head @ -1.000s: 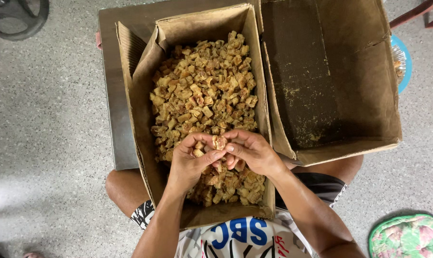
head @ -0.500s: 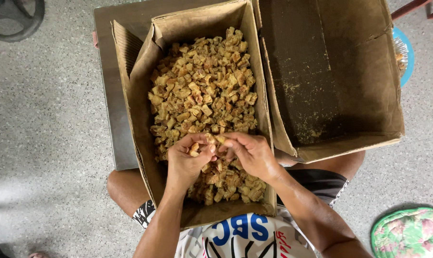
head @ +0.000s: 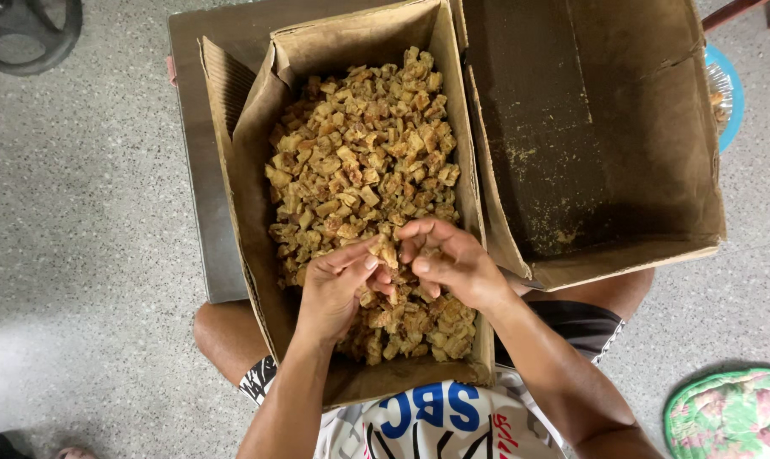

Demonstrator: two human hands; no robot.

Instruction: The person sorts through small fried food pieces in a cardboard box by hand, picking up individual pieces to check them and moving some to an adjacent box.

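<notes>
Speckled grey stone floor (head: 87, 255) spreads wide and bare to the left, with more open room at the lower right. On it lies a flat brown cardboard sheet (head: 198, 170), carrying a tall open brown cardboard box (head: 249, 255) filled with small tan, crusty cube-shaped pieces (head: 359, 161). Touching its right wall stands a second, wider brown cardboard box (head: 597, 127), holding only crumbs and closing off that side. Both walls of the filled box stand high beside the wrists, leaving a narrow channel for moving.

A green floral padded cushion (head: 733, 412) lies at the lower right, a blue round plastic rim (head: 729, 93) shows behind the crumb-strewn box, and a dark round object (head: 28, 30) sits at the upper left corner.

Over the near half of the heap, the left hand (head: 338, 285) and right hand (head: 449, 263) meet, fingertips touching. The grip of each is narrow, pinched together on one tan piece (head: 391, 253) held between them just above the pile.
</notes>
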